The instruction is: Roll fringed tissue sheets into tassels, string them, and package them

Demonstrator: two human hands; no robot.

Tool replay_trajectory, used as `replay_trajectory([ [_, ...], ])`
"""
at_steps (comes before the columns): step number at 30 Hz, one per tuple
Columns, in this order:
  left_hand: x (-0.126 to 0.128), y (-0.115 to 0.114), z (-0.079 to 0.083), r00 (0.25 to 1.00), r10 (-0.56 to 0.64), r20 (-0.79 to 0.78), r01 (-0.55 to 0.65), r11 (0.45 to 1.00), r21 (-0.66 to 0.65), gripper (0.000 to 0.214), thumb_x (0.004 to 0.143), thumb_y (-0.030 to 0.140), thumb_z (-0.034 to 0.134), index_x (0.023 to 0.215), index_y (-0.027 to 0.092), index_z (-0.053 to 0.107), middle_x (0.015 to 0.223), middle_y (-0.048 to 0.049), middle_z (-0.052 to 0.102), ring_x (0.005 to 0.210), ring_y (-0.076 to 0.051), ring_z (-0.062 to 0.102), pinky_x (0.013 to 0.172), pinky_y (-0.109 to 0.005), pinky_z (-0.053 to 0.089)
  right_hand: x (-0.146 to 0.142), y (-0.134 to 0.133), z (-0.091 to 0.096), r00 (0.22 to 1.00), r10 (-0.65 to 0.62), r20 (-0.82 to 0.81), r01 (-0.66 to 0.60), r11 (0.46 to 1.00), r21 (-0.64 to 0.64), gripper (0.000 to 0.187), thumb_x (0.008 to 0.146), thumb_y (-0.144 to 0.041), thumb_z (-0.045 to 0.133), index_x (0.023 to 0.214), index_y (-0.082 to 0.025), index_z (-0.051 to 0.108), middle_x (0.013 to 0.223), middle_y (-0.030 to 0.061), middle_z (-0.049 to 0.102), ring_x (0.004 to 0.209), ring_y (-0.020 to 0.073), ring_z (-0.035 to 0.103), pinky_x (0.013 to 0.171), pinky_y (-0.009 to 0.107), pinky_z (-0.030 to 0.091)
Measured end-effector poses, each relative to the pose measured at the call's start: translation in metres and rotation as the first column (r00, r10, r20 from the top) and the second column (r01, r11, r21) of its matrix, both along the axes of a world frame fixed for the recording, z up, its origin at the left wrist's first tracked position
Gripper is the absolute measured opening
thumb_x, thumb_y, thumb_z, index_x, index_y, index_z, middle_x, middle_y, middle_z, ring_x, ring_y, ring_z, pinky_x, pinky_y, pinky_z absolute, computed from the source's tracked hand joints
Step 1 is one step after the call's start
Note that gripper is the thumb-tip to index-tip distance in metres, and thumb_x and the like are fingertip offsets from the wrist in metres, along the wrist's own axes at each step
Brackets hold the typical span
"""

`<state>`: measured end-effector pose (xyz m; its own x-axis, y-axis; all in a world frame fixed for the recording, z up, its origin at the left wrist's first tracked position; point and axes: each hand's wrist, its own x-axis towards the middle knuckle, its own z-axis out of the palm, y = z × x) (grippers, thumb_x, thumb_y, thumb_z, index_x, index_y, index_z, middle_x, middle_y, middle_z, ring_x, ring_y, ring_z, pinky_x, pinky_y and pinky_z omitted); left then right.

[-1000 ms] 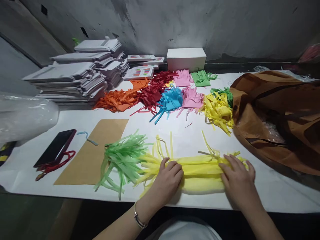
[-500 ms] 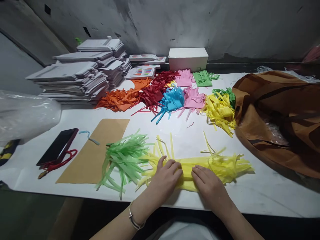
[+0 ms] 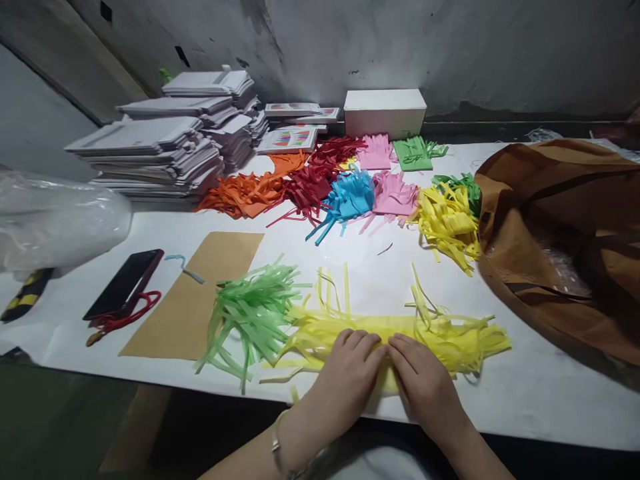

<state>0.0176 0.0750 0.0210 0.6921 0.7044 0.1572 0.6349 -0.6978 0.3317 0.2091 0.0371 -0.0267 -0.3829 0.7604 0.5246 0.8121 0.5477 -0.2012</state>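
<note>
A sheet of yellow tissue paper, with its two ends cut into fringe, stretches sideways near the table's front edge. My left hand and my right hand meet at its uncut middle band, fingers curled over it and thumbs close together. Both hands are closed on the paper; the thumb tips are partly hidden. A light green fringed tissue tassel lies just left of the yellow fringe, overlapping a brown paper sheet.
Folded fringed bundles in orange, dark red, blue, pink, green and yellow line the back. Behind them stand stacked white packets and a white box. A phone lies left; a brown bag slumps right.
My left hand has slid right along the yellow paper until it meets my right hand, and its raised finger has come down. The view has shifted slightly.
</note>
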Motion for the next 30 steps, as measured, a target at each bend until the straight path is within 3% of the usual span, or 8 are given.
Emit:
replay_trajectory([
  [3,0.016,0.004,-0.025,1.000,0.009,0.026,-0.008,1.000,-0.021,0.014,0.091,0.009,0.060,0.102,0.018,0.063,0.101,-0.0063,0.069,0.088,-0.024,0.058,0.078,-0.038,0.051,0.003,-0.003,0.003,0.988,-0.151,0.018,0.152,0.987,-0.052,0.027,0.094,-0.004,0.046,0.111,-0.008,0.066,0.114,0.0158,0.071,0.112,0.0298,0.063,0.102,0.052,0.045],
  [5,0.014,0.006,-0.032,0.998,0.018,0.065,-0.017,1.000,-0.012,0.019,0.090,0.005,0.059,0.102,0.018,0.063,0.101,-0.0058,0.069,0.089,-0.023,0.058,0.079,-0.038,0.051,0.016,-0.008,0.005,0.929,-0.353,0.110,0.364,0.924,-0.113,0.027,0.094,-0.007,0.045,0.109,-0.011,0.066,0.114,0.0140,0.072,0.108,0.0317,0.064,0.103,0.060,0.040],
  [7,0.010,0.007,-0.033,0.995,0.016,0.101,-0.016,1.000,-0.007,0.023,0.089,0.001,0.056,0.104,0.017,0.063,0.102,-0.0060,0.069,0.089,-0.023,0.058,0.079,-0.038,0.051,0.040,-0.018,0.007,0.830,-0.503,0.242,0.538,0.837,-0.105,0.028,0.093,-0.011,0.043,0.110,-0.014,0.065,0.113,0.0132,0.072,0.105,0.0324,0.066,0.100,0.062,0.040],
  [12,0.007,0.005,-0.029,0.989,0.013,0.147,-0.011,1.000,-0.018,0.027,0.089,-0.001,0.053,0.106,0.017,0.063,0.103,-0.0074,0.069,0.089,-0.023,0.059,0.079,-0.038,0.052,0.101,-0.044,0.028,0.639,-0.674,0.371,0.718,0.695,0.025,0.039,0.098,-0.032,0.033,0.115,-0.012,0.061,0.122,0.0215,0.066,0.105,0.0400,0.065,0.086,0.065,0.047],
  [14,0.009,0.005,-0.029,0.988,0.018,0.155,-0.015,1.000,-0.023,0.028,0.089,-0.001,0.052,0.107,0.017,0.063,0.103,-0.0077,0.069,0.090,-0.023,0.059,0.080,-0.038,0.052,0.099,-0.045,0.043,0.734,-0.619,0.279,0.640,0.768,0.017,0.040,0.099,-0.033,0.034,0.122,-0.011,0.059,0.131,0.0213,0.061,0.113,0.0390,0.061,0.094,0.061,0.045],
  [18,0.011,0.005,-0.029,0.988,0.028,0.151,-0.022,0.999,-0.045,0.025,0.091,0.002,0.052,0.107,0.017,0.064,0.103,-0.0082,0.070,0.090,-0.023,0.059,0.080,-0.039,0.051,0.046,-0.025,0.052,0.982,-0.180,0.055,0.185,0.978,-0.099,0.038,0.098,-0.015,0.043,0.134,-0.013,0.054,0.140,0.0134,0.056,0.129,0.0266,0.051,0.107,0.039,0.041],
  [22,0.005,0.003,-0.027,0.987,0.033,0.157,-0.027,0.999,-0.037,0.022,0.094,0.005,0.053,0.108,0.018,0.064,0.104,-0.0069,0.070,0.092,-0.023,0.060,0.083,-0.038,0.047,0.009,-0.003,0.027,1.000,-0.008,-0.009,0.007,0.993,-0.116,0.026,0.099,-0.008,0.044,0.116,-0.012,0.062,0.111,0.0126,0.068,0.105,0.0257,0.059,0.095,0.041,0.044],
  [30,-0.006,0.012,-0.016,0.975,0.222,-0.001,-0.221,0.969,-0.115,0.020,0.099,0.013,0.046,0.094,0.019,0.065,0.097,-0.0049,0.069,0.089,-0.023,0.060,0.083,-0.042,0.037,0.030,0.002,0.010,0.969,-0.246,0.035,0.247,0.936,-0.250,0.021,0.104,-0.021,0.044,0.089,-0.020,0.059,0.084,0.0039,0.060,0.081,0.0208,0.054,0.078,0.037,0.035],
])
